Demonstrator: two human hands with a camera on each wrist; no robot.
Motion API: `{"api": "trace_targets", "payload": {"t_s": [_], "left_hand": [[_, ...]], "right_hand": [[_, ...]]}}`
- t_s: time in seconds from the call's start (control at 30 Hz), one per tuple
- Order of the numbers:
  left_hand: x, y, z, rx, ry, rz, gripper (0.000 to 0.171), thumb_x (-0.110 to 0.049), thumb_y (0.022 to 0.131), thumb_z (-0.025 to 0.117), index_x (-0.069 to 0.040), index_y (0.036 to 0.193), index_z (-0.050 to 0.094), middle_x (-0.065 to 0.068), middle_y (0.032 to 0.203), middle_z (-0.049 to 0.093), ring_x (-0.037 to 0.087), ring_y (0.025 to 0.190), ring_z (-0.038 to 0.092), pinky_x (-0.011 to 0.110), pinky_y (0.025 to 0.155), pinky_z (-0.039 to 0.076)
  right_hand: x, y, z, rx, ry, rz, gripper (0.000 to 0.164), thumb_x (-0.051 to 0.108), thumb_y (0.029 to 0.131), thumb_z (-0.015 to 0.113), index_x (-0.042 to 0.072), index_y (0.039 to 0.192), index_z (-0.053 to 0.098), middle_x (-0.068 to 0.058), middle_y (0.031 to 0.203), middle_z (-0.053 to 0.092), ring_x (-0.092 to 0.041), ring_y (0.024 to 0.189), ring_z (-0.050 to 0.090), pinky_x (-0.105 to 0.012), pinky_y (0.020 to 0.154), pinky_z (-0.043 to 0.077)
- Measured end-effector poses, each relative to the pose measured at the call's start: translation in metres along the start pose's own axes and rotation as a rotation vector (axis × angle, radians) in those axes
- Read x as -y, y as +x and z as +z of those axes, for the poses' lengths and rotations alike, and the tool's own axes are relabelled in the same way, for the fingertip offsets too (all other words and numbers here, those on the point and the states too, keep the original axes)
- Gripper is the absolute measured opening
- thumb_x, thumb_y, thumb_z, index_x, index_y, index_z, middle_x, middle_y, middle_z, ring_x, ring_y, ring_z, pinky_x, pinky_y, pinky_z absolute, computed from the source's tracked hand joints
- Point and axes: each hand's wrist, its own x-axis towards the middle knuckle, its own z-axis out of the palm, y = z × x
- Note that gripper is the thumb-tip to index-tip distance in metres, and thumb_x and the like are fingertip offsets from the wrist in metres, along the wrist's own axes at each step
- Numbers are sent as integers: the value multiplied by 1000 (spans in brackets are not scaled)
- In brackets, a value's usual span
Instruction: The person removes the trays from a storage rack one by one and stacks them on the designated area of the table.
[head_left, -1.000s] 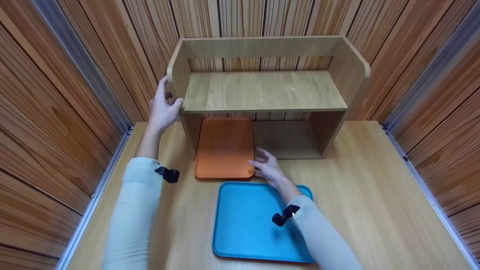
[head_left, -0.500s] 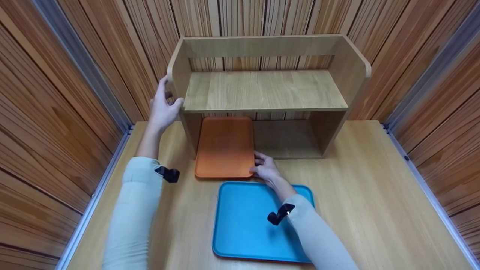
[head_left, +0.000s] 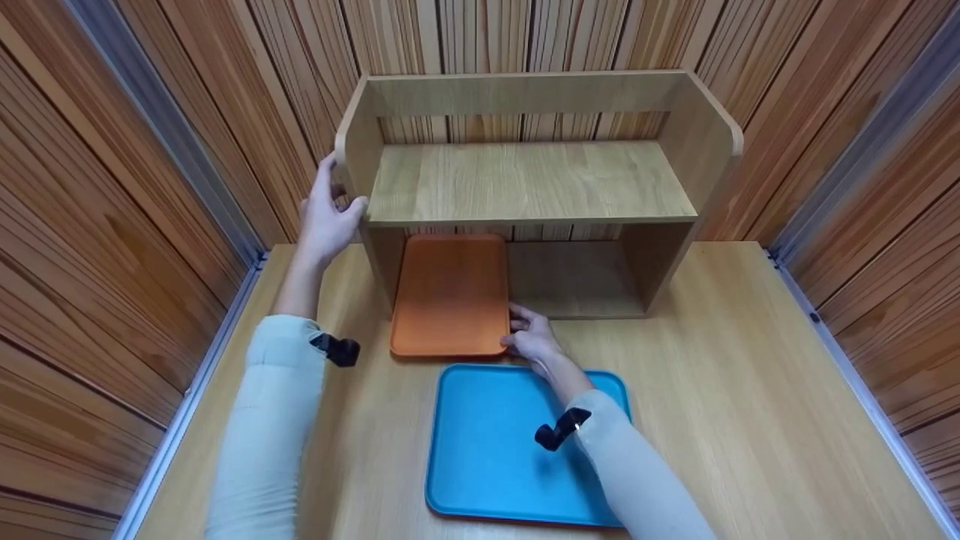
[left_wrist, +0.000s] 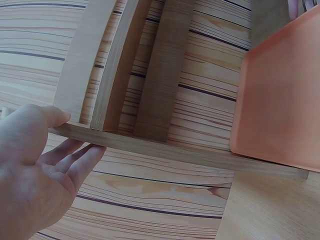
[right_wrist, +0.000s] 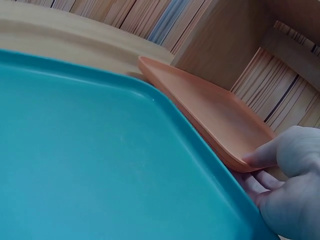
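An orange tray [head_left: 450, 300] lies in the lower left of the wooden shelf unit [head_left: 532, 184], its front end sticking out past the shelf's front edge. My right hand [head_left: 534, 341] pinches the tray's near right corner; in the right wrist view the thumb is on the rim and the fingers curl underneath. At the unit's left side panel [left_wrist: 190, 154], my left hand [head_left: 328, 217] grips the edge, thumb on the inner side and fingers on the outer. In front of the orange tray a larger blue tray [head_left: 510, 450] lies on the table, partly covered by my right forearm.
The wooden table [head_left: 765, 390] carries the shelf unit at the back. Wood-plank walls [head_left: 97, 247] close in on the left, right and back, with metal rails [head_left: 847, 375] along the table's sides. Under the blue tray's edge a reddish rim shows.
My right hand has moved slightly left and closed its fingers onto the orange tray's corner. The left hand and both trays have stayed in place.
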Motion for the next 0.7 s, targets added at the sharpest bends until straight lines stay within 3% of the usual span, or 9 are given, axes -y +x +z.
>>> {"api": "trace_targets", "payload": {"t_s": [0.2, 0.37, 0.5, 0.6, 0.7], "left_hand": [[0, 1, 0, -7, -13, 10, 77, -6, 110, 58, -21, 179, 26, 32, 169, 51, 48, 159, 53, 66, 122, 55], [0, 2, 0, -4, -8, 13, 77, -6, 111, 57, -21, 179, 26, 33, 171, 49, 50, 158, 53, 65, 123, 55], [0, 2, 1, -2, -7, 7, 77, -6, 111, 58, -21, 179, 26, 32, 172, 49, 49, 159, 53, 64, 123, 55], [0, 2, 0, -3, 1, -1, 77, -7, 111, 58, -22, 179, 26, 31, 172, 49, 48, 160, 52, 63, 124, 55], [0, 1, 0, -2, 8, -10, 77, -7, 112, 58, -24, 179, 25, 30, 173, 48, 47, 161, 51, 64, 125, 53]], "right_hand": [[2, -3, -3, 40, 90, 14, 83, -18, 99, 59, 9, 175, 39, -28, 152, 58, -32, 120, 65, -32, 95, 64], [6, -7, -4, 56, 205, 11, 78, -15, 103, 55, 11, 175, 41, -19, 139, 60, -21, 99, 62, -24, 82, 56], [8, -9, -2, 61, 284, -8, 76, -14, 104, 53, 11, 174, 41, -11, 127, 58, -17, 86, 57, -27, 79, 48], [10, -11, 0, 59, 329, -6, 76, -13, 105, 50, 14, 175, 39, -12, 137, 56, -21, 98, 59, -37, 95, 52], [9, -13, 1, 62, 373, 0, 75, -10, 108, 46, 16, 177, 35, -17, 157, 47, -30, 124, 57, -60, 123, 48]]}}
